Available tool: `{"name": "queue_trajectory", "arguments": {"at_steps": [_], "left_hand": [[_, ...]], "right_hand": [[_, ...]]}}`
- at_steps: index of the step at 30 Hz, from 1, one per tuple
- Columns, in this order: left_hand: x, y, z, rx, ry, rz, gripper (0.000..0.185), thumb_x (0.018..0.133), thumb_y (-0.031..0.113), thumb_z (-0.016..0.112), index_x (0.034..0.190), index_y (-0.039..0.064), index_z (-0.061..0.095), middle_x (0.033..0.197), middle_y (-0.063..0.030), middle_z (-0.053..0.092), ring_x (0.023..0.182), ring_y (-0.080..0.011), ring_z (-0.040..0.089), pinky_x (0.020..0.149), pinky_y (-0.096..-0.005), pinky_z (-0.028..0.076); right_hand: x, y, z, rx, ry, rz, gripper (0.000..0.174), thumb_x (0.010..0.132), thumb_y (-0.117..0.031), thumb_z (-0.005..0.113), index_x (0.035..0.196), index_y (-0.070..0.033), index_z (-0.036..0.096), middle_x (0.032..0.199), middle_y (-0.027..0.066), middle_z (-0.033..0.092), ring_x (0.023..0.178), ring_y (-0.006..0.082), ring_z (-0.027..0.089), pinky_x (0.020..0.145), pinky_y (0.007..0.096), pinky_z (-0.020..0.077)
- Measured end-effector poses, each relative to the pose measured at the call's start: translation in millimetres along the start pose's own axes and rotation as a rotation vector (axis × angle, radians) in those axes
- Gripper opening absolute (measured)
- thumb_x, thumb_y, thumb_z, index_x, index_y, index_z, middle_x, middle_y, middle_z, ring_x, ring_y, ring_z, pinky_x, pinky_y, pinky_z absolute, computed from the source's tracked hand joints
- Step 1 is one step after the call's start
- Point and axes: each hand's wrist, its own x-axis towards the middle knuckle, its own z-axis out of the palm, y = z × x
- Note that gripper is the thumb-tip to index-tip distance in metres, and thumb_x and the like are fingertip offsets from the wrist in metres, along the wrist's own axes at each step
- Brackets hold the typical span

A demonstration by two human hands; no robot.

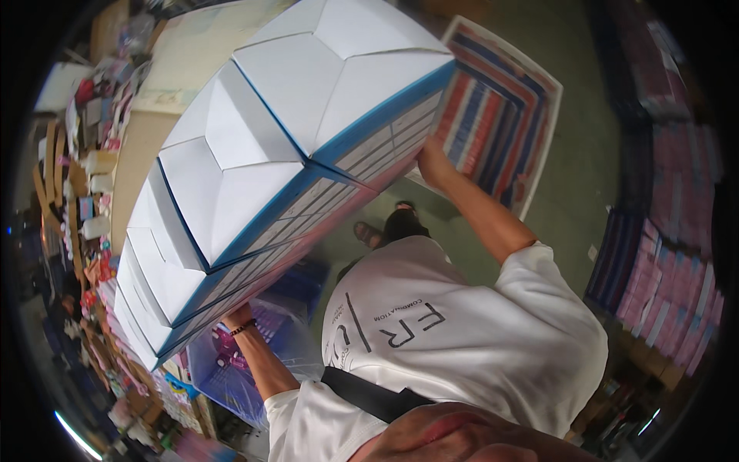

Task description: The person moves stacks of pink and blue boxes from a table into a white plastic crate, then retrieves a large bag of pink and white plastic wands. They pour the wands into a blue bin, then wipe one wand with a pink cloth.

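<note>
My left hand point(238, 316) and my right hand point(436, 164) hold a row of several cartons point(248, 156), pressed side by side and tilted across the view. White folded flaps face up; the sides facing me are blue, white and pink and bear print. The right hand grips the lower edge near the row's right end. Beneath the left part is the left hand, its fingers mostly hidden by the cartons. A dark bracelet point(242, 327) is on the left wrist.
A blue plastic crate point(216, 375) with pink items and clear film stands below the left forearm. Beyond the right hand lies a red, white and blue striped sheet point(491, 115) in a pale-rimmed frame. Pink packages point(664, 294) are stacked right; a cluttered bench point(95, 219) runs left.
</note>
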Motion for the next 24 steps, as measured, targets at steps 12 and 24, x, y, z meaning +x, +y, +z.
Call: {"name": "queue_trajectory", "arguments": {"at_steps": [12,24], "left_hand": [[-75.6,-204.5,134.9,0.031,-0.154,-0.323,0.046,0.092,0.039,0.044,0.125,0.007,0.048,0.127,-0.0109,0.051,0.118,-0.0295,0.047,0.1,-0.0451,0.038],[-107.0,-437.0,317.2,0.12,-0.045,-0.515,0.043,0.095,0.033,0.037,0.13,0.007,0.042,0.132,-0.0087,0.045,0.121,-0.0298,0.041,0.101,-0.0468,0.035]], "right_hand": [[-184.5,-9.2,-276.9,0.273,0.437,0.096,0.055,0.096,-0.04,0.033,0.134,-0.001,0.039,0.138,0.0109,0.04,0.125,0.0222,0.038,0.105,0.0348,0.0271],[-345.6,2.8,-533.6,0.211,0.9,-0.182,0.054,0.096,-0.045,0.031,0.133,-0.007,0.037,0.13,0.0094,0.047,0.119,0.0263,0.045,0.098,0.0419,0.0389]]}}
